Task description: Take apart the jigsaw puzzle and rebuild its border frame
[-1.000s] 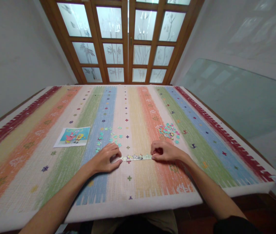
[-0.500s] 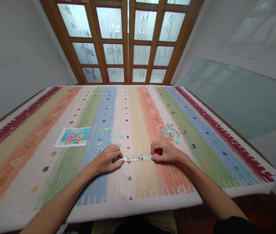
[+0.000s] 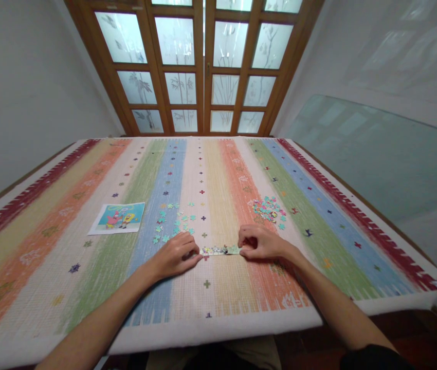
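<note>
A short strip of joined puzzle pieces (image 3: 220,251) lies on the striped cloth (image 3: 87,288) near the front middle. My left hand (image 3: 176,254) rests curled on the cloth, its fingertips pressing the strip's left end. My right hand (image 3: 259,241) is curled at the strip's right end, thumb and fingers pinched on it. Loose turquoise pieces (image 3: 172,222) are scattered just beyond my left hand. A small heap of mixed pieces (image 3: 268,209) lies just beyond my right hand.
A printed cartoon picture (image 3: 118,217) lies flat to the left. The cloth covers the whole table up to wooden-framed frosted glass doors (image 3: 203,67). A glass pane (image 3: 376,154) leans on the right wall. White walls close in on both sides.
My left hand has slid right along the strip, so less of the strip shows between my hands. The view has tilted slightly.
</note>
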`<state>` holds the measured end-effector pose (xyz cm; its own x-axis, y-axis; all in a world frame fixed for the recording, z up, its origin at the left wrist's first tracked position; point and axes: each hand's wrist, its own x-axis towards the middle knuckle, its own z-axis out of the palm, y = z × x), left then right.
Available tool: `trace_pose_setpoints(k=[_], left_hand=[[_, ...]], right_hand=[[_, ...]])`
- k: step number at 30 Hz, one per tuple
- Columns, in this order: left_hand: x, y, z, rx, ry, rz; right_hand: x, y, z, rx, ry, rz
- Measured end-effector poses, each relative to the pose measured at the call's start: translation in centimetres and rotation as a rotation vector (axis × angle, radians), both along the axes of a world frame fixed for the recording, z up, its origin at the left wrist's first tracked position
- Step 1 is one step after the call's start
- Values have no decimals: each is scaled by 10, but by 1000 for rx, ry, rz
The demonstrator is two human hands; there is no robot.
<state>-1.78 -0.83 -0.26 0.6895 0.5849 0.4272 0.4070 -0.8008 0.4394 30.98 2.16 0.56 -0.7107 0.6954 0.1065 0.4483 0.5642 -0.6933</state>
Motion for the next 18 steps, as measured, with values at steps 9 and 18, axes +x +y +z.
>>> trace_pose_setpoints(k=[9,18], left_hand=[[-3,0,5,-30,27,24],[-1,-1,5,-17,38,32]], right_hand=[[1,0,4,38,17,0],[-20,-13,-1,55,128,58]])
